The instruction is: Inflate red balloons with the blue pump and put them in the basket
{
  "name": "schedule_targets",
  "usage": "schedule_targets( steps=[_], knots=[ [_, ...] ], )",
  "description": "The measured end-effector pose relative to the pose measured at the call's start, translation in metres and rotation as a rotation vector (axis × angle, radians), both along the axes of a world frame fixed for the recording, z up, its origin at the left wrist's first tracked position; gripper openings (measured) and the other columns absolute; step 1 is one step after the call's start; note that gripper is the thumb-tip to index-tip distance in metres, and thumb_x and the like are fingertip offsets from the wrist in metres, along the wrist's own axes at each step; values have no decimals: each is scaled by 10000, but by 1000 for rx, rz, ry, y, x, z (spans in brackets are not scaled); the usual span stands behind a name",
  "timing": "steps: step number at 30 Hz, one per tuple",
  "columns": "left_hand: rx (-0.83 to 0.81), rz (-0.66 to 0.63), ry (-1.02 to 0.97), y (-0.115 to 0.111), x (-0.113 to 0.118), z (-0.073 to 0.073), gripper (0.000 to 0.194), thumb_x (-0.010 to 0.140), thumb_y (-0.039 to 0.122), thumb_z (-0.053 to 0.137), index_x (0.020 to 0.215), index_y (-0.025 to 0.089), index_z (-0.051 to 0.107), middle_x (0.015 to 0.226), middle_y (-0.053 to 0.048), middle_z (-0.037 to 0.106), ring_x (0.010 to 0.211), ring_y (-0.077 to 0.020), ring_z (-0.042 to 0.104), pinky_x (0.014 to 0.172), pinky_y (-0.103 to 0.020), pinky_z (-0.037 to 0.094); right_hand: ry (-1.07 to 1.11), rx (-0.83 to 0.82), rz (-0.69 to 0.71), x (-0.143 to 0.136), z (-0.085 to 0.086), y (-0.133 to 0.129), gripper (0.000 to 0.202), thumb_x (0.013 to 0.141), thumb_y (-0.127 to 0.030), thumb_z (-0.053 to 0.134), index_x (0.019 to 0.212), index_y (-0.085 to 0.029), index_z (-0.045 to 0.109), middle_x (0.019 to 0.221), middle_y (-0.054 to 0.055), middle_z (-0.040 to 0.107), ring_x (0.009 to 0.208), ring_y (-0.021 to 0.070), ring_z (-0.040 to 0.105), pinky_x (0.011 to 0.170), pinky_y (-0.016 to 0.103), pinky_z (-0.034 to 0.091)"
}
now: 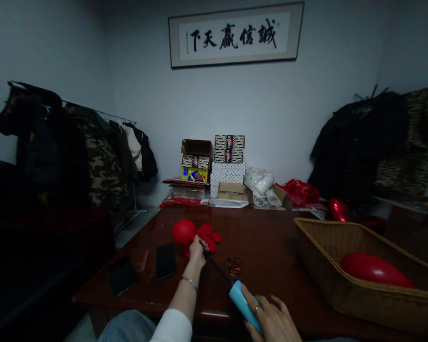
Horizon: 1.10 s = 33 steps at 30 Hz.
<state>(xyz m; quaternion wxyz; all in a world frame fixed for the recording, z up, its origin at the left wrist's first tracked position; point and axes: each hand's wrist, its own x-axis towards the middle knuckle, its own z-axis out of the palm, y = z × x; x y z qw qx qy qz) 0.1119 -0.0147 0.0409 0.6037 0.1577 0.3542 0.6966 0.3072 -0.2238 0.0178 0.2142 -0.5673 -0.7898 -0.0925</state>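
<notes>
A partly filled red balloon (183, 232) sits at the far end of a hand pump with a light blue barrel (245, 305) and a black shaft. My left hand (198, 249) is closed round the pump's tip and the balloon's neck; its fingers hide the neck itself. My right hand (273, 319) grips the blue barrel near the table's front edge. Just beyond my left hand lies a heap of uninflated red balloons (209, 233). Small coloured rubber bands (234, 266) lie in a loose pile right of the shaft.
Two dark flat devices, one a phone-like slab (166, 261) and the other a tablet-like slab (122, 276), rest on the left of the brown table (264, 237). A wicker basket (321, 280) at right holds an inflated red balloon (374, 269). Boxes (228, 173) stand by the wall.
</notes>
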Motion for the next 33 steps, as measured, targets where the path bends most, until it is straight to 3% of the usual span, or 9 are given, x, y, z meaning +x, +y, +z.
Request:
schedule_targets(
  steps=[6,17,25,33],
  knots=[
    [-8,-47,5,-13,17,1,284,847,362,487,647,186,391,426,72,382,310,-56,355,329,-159,265,27,-108,22,-8,11,6,621,779,-233,476,1371,-301,301,1004,32,621,845,168,606,913,379,313],
    [-20,-153,23,-37,48,-9,280,836,375,489,653,185,398,447,55,424,347,-62,389,369,-177,312,-1,-152,-146,-41,34,33,604,772,-221,509,1353,-274,353,1001,62,618,846,200,604,895,380,298],
    [-60,-112,42,-33,41,-12,247,852,324,466,659,190,391,440,66,407,328,-60,366,353,-176,286,-5,-148,-136,-46,28,29,613,773,-229,518,1359,-269,342,982,64,620,827,203,606,895,395,290],
    [-35,-62,46,-17,18,-13,278,830,360,505,644,186,392,426,69,394,325,-57,372,342,-163,271,29,-136,-6,-16,4,9,652,768,-258,504,1378,-316,283,1009,35,622,857,188,604,906,383,296]
  ],
)
